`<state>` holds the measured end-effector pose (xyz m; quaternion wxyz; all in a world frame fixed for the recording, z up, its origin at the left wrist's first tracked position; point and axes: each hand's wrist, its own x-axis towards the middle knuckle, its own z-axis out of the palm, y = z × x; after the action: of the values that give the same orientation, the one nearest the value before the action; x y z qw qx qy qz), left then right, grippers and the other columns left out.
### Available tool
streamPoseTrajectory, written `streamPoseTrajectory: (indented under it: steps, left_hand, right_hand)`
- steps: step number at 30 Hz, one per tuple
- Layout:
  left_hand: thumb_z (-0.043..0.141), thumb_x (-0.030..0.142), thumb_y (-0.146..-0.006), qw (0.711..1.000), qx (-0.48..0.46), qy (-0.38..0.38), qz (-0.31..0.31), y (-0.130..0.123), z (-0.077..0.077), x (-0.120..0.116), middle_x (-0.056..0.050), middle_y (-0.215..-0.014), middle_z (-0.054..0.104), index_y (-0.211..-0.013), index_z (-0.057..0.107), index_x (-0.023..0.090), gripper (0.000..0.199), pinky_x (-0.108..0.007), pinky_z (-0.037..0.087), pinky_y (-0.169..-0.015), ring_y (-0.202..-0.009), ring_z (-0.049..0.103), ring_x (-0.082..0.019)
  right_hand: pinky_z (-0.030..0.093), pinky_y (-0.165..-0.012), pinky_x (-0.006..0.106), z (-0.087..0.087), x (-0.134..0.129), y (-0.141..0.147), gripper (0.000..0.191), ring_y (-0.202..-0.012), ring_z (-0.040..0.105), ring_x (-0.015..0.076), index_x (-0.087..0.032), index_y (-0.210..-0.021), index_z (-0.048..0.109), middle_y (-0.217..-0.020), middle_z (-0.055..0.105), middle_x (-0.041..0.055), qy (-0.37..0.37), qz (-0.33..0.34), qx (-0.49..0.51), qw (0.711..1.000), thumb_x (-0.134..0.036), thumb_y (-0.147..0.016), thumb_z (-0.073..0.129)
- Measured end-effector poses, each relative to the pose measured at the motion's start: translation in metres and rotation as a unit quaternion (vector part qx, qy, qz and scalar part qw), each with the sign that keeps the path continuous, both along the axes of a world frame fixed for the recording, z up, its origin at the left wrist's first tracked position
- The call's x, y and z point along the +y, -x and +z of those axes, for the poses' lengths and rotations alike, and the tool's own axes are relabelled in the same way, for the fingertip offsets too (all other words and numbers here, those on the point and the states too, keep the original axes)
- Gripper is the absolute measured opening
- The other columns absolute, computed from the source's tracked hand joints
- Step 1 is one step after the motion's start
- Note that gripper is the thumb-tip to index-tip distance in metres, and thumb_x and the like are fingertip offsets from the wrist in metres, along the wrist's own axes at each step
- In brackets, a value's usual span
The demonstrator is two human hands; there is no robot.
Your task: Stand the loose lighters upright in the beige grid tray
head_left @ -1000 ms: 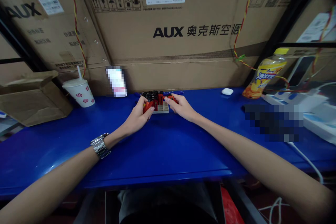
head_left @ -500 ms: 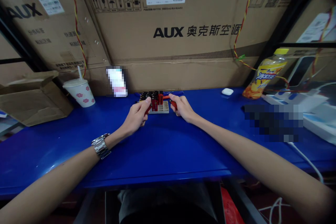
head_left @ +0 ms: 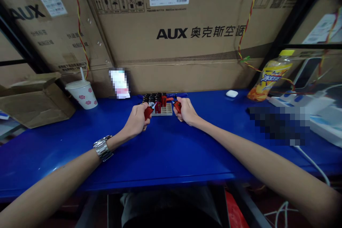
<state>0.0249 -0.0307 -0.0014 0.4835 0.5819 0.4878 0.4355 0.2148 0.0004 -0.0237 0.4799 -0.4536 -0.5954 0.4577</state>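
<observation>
My left hand (head_left: 137, 118) is wrapped round a red lighter (head_left: 148, 113), with a pale bluish flame or glint at its top. My right hand (head_left: 187, 111) grips another red lighter (head_left: 177, 106), and a similar bluish streak shows at its tip. Between the hands stands a light divided tray (head_left: 166, 109) whose left part holds several black-topped and red lighters (head_left: 158, 105); compartments on its right show bare. Blue lighters (head_left: 181, 95) lie behind the right hand on the blue table.
A paper cup with a straw (head_left: 82, 94), an open cardboard box (head_left: 37, 99) and a propped phone (head_left: 120, 84) stand at the left. To the right are a white case (head_left: 231, 93), a drink bottle (head_left: 270, 75), a blurred dark object (head_left: 278, 123) and cables. Large cartons (head_left: 171, 53) rise behind.
My left hand has shifted slightly left, away from the tray. Both thumbs have moved on the lighters, and bluish streaks now show at their tips.
</observation>
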Motion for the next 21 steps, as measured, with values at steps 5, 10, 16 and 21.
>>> streamPoseTrajectory:
  steps: [5,10,16,21]
  left_hand:
    - [0.028,0.039,-0.089,1.0,0.008,-0.004,-0.001,0.0016,-0.0016,0.0026,0.005,-0.036,0.029,-0.061,0.041,0.021,0.036,-0.022,0.02,-0.031,-0.029,0.024,-0.008]
    - [0.027,0.038,-0.09,1.0,0.013,-0.01,0.0,0.0006,-0.0003,0.0019,0.006,-0.036,0.028,-0.06,0.041,0.021,0.037,-0.021,0.021,-0.031,-0.028,0.024,-0.007]
    - [0.028,0.046,-0.091,1.0,0.017,0.004,0.011,-0.0014,0.0006,-0.0002,0.006,-0.036,0.028,-0.061,0.041,0.022,0.041,-0.021,0.021,-0.031,-0.029,0.023,-0.007]
    - [0.025,0.063,-0.09,0.998,0.055,-0.034,-0.002,0.0001,-0.0036,0.0033,0.005,-0.037,0.032,-0.063,0.048,0.02,0.056,-0.021,0.024,-0.033,-0.03,0.028,-0.008]
  right_hand:
    - [0.023,-0.032,0.025,-0.0011,0.0009,0.0005,0.045,-0.03,0.027,0.0096,-0.023,-0.052,0.041,-0.034,0.031,-0.0032,0.008,0.004,0.01,1.0,-0.039,-0.091,0.025]
    - [0.024,-0.031,0.025,-0.0047,0.0034,-0.0011,0.046,-0.03,0.028,0.0101,-0.024,-0.052,0.042,-0.033,0.031,-0.0036,-0.001,0.011,0.009,1.0,-0.045,-0.091,0.027]
    - [0.025,-0.031,0.025,-0.0071,0.0066,-0.0018,0.053,-0.029,0.028,0.0101,-0.023,-0.05,0.041,-0.033,0.03,-0.0033,0.008,0.014,-0.001,1.0,-0.054,-0.091,0.025]
    - [0.025,-0.033,0.023,-0.0053,0.0072,-0.0008,0.066,-0.031,0.029,0.0076,-0.019,-0.053,0.048,-0.036,0.037,-0.0017,0.011,0.031,-0.014,0.999,-0.065,-0.089,0.018]
